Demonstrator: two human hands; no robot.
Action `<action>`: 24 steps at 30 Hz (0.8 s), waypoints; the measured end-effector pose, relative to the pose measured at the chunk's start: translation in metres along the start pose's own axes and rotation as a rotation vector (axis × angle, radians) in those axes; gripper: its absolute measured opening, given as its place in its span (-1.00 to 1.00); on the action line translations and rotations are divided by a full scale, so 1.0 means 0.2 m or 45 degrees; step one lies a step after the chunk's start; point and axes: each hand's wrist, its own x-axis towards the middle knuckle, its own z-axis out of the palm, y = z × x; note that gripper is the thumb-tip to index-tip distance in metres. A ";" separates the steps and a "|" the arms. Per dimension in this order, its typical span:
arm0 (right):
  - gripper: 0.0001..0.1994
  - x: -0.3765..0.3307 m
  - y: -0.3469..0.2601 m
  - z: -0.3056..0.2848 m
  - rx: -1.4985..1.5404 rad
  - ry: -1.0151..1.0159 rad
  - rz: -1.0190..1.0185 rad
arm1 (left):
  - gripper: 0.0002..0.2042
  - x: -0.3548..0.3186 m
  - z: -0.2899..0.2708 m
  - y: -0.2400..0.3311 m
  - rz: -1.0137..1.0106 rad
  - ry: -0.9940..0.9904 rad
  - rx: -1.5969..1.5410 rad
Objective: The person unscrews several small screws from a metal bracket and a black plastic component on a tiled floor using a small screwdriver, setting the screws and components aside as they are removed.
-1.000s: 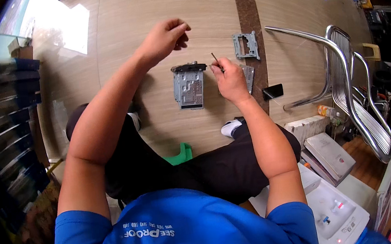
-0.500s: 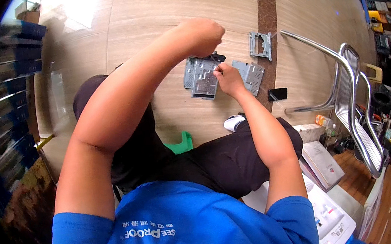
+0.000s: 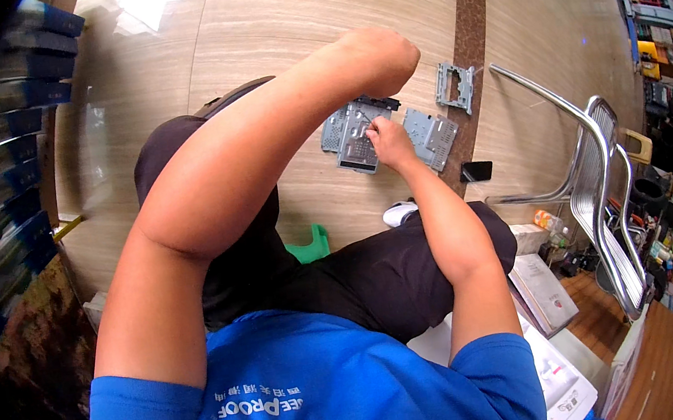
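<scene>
A grey perforated metal housing [image 3: 356, 150] lies on the floor in front of me, with a black part [image 3: 378, 102] along its far edge. My right hand [image 3: 392, 144] is over the housing's right side, its thumb and fingertips pinched together on it; anything between them is too small to make out. Above the far edge, my left hand [image 3: 389, 59] is bent over and curled closed. Its back and wrist hide its fingers' tips and whatever they hold. Right of the housing lies a second grey metal plate [image 3: 433, 138], apart from both hands.
A grey metal frame [image 3: 454, 88] lies farther right on a dark floor strip, with a black phone [image 3: 476, 171] nearer me. A chrome-framed bench [image 3: 600, 203] stands at the right. Stacked blue boxes [image 3: 24, 93] line the left. A green stool [image 3: 310, 245] shows beneath my legs.
My left hand has moved right over the far edge of the housing. My right hand stays at the housing, shifted slightly toward me. The whole view has shifted a little.
</scene>
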 end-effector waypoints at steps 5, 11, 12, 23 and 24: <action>-0.84 0.01 -0.01 0.02 -0.047 -0.009 -0.084 | -0.80 0.00 -0.01 0.03 -0.005 -0.019 0.027; -0.85 0.02 -0.05 0.01 -0.124 -0.028 -0.087 | -0.83 0.01 0.02 0.00 0.049 0.027 0.066; -0.86 0.02 -0.07 0.01 -0.103 -0.020 -0.096 | -0.85 0.00 0.01 0.00 0.039 0.023 0.057; -0.87 0.02 0.04 0.10 -0.173 -0.008 -0.165 | -0.76 -0.02 0.04 0.00 0.114 0.085 -0.016; -0.86 0.03 0.01 0.09 -0.197 -0.032 -0.159 | -0.77 -0.03 0.02 0.00 0.104 0.041 0.012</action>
